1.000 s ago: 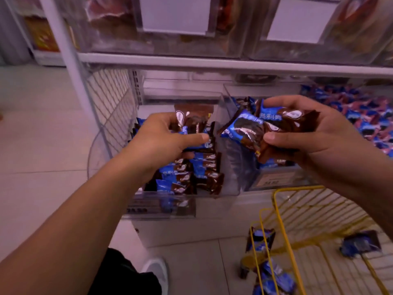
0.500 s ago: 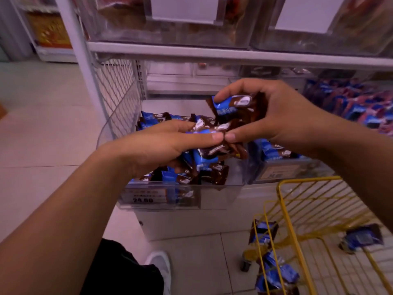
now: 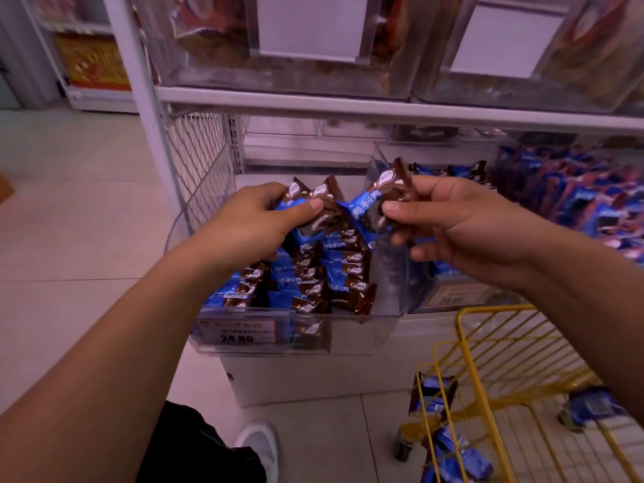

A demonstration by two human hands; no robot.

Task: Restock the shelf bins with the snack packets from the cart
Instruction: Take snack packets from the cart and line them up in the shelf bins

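Item: blue-and-brown foil snack packets, stocked upright in rows inside the clear plastic shelf bin on the lower shelf, filling it from the front wall back to mid-depth.

In hand, left: the left hand pinches two of the same blue-and-brown packets between thumb and fingers, just above the rows at the back of the bin.

In hand, right: the right hand grips one more packet between thumb and forefinger, held over the bin's right wall; the lower fingers are curled, and whether they hold anything further cannot be told.

Adjacent: a second clear bin to the right with like packets; beyond it, a loose heap of blue wrappers. Price tag on the front of the first bin.

Source: yellow wire cart, lower right, with several blue packets remaining in it.

Progress, as judged: well under way; the bin is largely filled, three packets are in transit, and the cart's remainder is left to move.

Change from half a second earlier: the hands, then meeting thumb to thumb over a shared cluster, have drawn apart, each now carrying its own share.
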